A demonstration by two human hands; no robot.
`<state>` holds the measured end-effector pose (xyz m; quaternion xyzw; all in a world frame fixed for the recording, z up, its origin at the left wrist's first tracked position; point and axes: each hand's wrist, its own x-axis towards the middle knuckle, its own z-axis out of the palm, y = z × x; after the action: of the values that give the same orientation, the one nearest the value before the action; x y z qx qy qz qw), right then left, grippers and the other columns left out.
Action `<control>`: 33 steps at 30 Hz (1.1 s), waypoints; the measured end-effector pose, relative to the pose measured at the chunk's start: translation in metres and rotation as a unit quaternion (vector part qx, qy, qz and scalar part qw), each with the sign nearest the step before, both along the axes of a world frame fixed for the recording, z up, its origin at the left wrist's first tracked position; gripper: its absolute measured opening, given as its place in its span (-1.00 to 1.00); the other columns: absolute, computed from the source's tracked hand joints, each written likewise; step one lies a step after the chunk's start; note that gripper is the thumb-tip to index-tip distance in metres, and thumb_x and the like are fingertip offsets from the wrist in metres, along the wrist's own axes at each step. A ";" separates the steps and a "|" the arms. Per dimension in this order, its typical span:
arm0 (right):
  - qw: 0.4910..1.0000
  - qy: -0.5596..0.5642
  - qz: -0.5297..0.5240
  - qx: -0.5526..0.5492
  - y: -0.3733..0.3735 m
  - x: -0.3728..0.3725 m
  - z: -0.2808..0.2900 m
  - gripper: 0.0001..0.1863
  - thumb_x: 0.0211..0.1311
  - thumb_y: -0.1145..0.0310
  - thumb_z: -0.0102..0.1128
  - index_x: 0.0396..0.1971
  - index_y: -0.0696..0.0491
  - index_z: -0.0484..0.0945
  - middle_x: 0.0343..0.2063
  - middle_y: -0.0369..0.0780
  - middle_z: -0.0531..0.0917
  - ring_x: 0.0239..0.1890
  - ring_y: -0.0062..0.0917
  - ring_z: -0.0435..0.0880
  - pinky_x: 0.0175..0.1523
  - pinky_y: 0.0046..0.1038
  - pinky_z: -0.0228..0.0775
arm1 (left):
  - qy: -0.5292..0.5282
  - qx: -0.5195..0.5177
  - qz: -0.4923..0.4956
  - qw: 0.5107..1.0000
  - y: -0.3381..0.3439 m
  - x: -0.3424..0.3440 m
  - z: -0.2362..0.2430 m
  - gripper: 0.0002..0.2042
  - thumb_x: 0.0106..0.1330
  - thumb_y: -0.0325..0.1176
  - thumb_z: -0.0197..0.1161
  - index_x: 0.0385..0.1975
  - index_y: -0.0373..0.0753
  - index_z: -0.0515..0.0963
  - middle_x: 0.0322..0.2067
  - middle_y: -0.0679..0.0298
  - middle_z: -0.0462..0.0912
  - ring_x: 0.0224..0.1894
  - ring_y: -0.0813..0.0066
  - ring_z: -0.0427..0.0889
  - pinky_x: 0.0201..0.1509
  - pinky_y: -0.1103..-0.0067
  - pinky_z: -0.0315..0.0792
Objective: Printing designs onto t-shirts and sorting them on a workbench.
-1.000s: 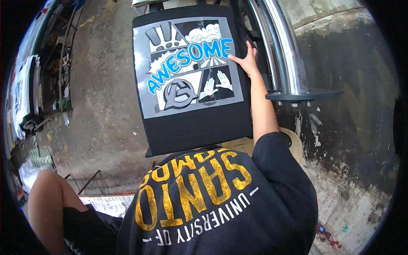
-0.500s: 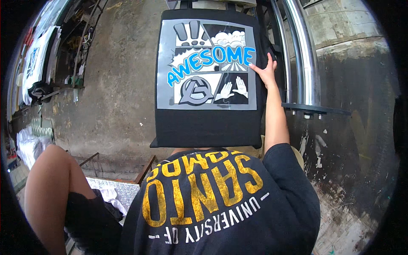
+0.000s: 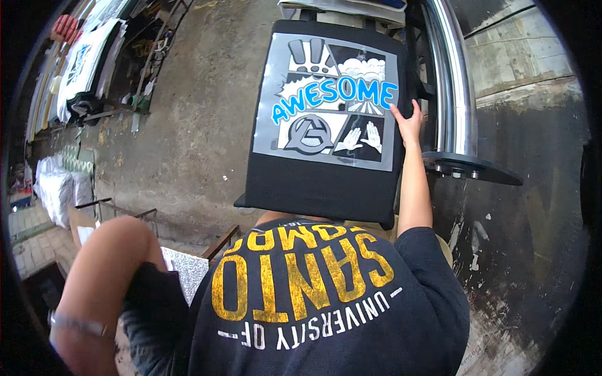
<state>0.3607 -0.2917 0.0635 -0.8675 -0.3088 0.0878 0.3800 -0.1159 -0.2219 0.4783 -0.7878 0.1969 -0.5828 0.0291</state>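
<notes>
Black fabric [image 3: 320, 194], like a shirt laid over a flat board, is stretched out in front of me. On it lies a grey rectangular print [image 3: 263, 141] with black-and-white comic panels and blue lettering across its middle. My right hand [image 3: 409, 125] rests at the right edge of the fabric, beside the print's right border. Its thumb and a finger are spread apart; the other fingers are partly hidden. My left arm [image 3: 103, 269] is bent at the elbow at the lower left, a band round the wrist. The left hand itself is out of view.
Thick chrome columns [image 3: 450, 81] stand close to the right of the board, ending at a dark metal flange [image 3: 470, 168]. A rack of stacked printed sheets or garments [image 3: 81, 69] is at the far left, with plastic-wrapped bundles [image 3: 56, 188] below it. Stained concrete floor [image 3: 188, 113] lies between.
The whole view has shifted, with the board now further right in it. My left arm has come further in, showing the wrist band. My right hand stays at the fabric's right edge, slightly lower.
</notes>
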 end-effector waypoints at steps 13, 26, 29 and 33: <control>0.986 -0.114 0.110 -0.050 -0.029 -0.260 0.030 -0.45 0.18 0.02 0.19 0.13 -0.06 0.41 0.19 -0.11 0.33 0.29 -0.15 0.19 0.30 -0.03 -0.03 | 0.224 -0.578 0.178 0.764 0.045 -0.045 -0.237 -0.64 0.31 -0.54 0.10 0.12 -0.25 0.36 0.11 0.14 0.35 0.11 0.35 0.40 0.04 0.52 0.43; 0.967 -0.147 -0.204 -0.040 -0.011 -0.129 0.021 -0.58 0.18 0.10 0.21 -0.05 0.07 0.55 0.01 -0.06 0.52 0.11 -0.17 0.45 0.20 -0.26 0.27 | 0.451 -0.589 0.164 0.650 0.186 -0.207 -0.252 -0.73 0.28 -0.49 0.18 -0.02 -0.26 0.48 -0.08 0.18 0.49 -0.12 0.43 0.53 -0.11 0.58 0.45; 0.970 -0.117 -0.211 -0.041 0.003 -0.078 0.017 -0.56 0.19 0.07 0.19 -0.06 0.07 0.57 -0.01 -0.03 0.54 0.11 -0.16 0.45 0.21 -0.25 0.26 | 0.472 -0.556 0.145 0.669 0.239 -0.164 -0.242 -0.77 0.30 -0.52 0.16 -0.05 -0.28 0.50 -0.11 0.20 0.50 -0.11 0.44 0.54 -0.09 0.58 0.44; 0.960 0.034 -0.277 -0.001 0.031 0.006 -0.007 -0.53 0.21 0.07 0.17 -0.01 0.11 0.55 0.00 -0.01 0.57 0.08 -0.18 0.51 0.17 -0.29 0.32 | 0.469 -0.466 0.104 0.743 0.313 -0.075 -0.232 -0.77 0.27 -0.57 0.15 -0.08 -0.32 0.50 -0.11 0.18 0.51 -0.13 0.41 0.55 -0.07 0.59 0.43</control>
<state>0.3671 -0.2606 0.0566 -0.9160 -0.0433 0.0083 0.3989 -0.1910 0.0909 0.2458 -0.8925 -0.1940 -0.1523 -0.3775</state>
